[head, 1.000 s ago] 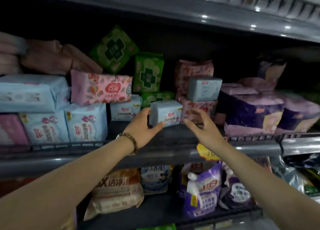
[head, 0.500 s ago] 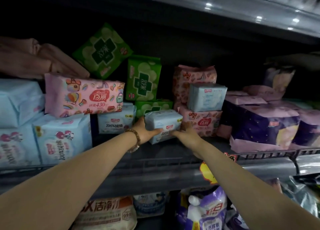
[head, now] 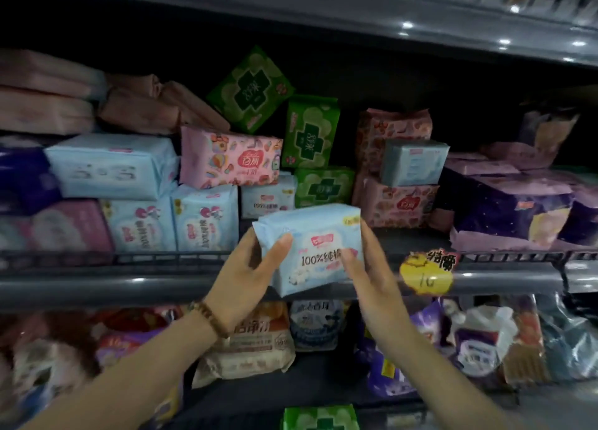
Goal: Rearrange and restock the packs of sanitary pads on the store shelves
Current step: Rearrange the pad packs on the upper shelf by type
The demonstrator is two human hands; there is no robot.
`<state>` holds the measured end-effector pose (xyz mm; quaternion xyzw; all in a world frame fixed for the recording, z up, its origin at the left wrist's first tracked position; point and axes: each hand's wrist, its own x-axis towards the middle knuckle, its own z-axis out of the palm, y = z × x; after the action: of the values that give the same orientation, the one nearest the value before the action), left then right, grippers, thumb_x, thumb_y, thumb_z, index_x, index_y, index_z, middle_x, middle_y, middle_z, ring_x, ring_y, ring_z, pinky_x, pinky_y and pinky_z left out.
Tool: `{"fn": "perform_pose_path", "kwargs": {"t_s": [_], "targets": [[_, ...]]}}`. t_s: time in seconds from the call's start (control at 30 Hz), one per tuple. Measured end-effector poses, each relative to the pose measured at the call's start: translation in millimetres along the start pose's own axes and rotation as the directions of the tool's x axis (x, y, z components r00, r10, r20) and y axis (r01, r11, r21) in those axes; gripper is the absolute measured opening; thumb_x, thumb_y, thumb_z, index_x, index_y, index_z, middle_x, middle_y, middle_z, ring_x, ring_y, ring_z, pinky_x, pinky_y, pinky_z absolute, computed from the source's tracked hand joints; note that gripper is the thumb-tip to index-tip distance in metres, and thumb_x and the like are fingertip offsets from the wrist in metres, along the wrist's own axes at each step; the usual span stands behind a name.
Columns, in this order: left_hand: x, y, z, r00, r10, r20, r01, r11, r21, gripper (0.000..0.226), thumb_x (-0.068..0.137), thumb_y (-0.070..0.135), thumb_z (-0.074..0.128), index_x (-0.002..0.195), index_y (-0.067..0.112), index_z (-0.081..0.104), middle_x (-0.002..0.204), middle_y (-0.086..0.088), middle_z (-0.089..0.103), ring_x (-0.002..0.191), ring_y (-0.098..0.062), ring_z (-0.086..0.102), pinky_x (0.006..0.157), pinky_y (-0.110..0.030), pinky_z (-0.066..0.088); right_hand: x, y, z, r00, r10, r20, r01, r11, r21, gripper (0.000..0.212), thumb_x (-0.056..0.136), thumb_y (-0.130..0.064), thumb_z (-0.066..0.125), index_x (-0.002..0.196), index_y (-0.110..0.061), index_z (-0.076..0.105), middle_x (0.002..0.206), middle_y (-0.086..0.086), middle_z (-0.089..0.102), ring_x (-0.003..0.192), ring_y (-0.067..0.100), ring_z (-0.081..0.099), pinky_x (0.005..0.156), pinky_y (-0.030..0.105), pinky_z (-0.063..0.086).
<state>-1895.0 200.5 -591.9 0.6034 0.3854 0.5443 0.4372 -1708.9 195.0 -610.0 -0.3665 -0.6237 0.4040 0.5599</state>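
Centrally, light blue pack of pads was held up in front of the middle shelf's front rail, slightly tilted, printed face toward the camera. Left hand gripped its left edge: thumb laid across the front, fingers curled behind. Right hand gripped the right edge likewise, thumb pressed on the lower front, fingers out of sight behind the pack. Beaded bracelet on the left wrist.

Just behind the held pack, a similar pale pack stood on the shelf. Left of it, two blue-white packs stood upright with a pink patterned pack lying across them. Green packs stood further back, one leaning at an angle. To the right, a grey-blue pack sat on a pink-red pack; dark purple packs lay beyond. Yellow price tag hung on the rail near the right hand. Lower shelf carried bagged goods, an orange-and-white bag among them; print blurred.
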Motion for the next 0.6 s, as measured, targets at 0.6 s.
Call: {"fn": "perform_pose_path", "kwargs": {"t_s": [0.6], "targets": [[-169,-215,-43,0.643,-0.76,-0.095,0.763,0.647,-0.006,0.028,0.091,0.031,0.06,0.114,0.018,0.053,0.112,-0.007,0.068,0.092,-0.017,0.068,0.075,-0.038,0.059,-149,172,58,0.709,0.669,0.221,-0.262,0.541,-0.799,0.073,0.095,-0.056,0.044,0.153,-0.037,0.005,0.155,-0.004,0.031,0.14,0.022,0.032,0.114,0.038,0.028]]}}
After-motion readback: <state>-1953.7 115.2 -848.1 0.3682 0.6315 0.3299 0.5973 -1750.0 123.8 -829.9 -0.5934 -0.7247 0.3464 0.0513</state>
